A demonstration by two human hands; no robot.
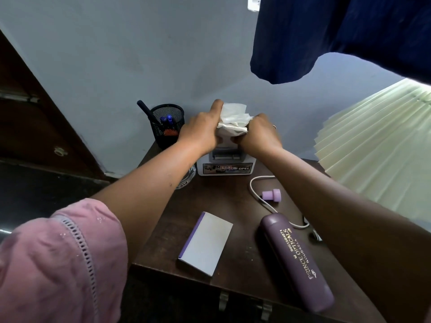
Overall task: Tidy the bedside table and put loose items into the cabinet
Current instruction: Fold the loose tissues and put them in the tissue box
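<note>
Pink sleeve (58, 259) nearest; both hands' fingers (215, 108) tight around crumpled tissue (234, 120) above holder (225, 164).

The bedside table (210, 201) is showing dark, matt wood grain, and at its back left corner the pen holder (166, 124) is looking like black wire mesh. Crumpled white tissue paper (234, 120) is sitting soft and creased between both hands, above a smooth white plastic box (225, 167). Near the front edge, the purple spectacle case (297, 259) is looking smooth and faintly glossy beside a matt card box (206, 243).
</note>
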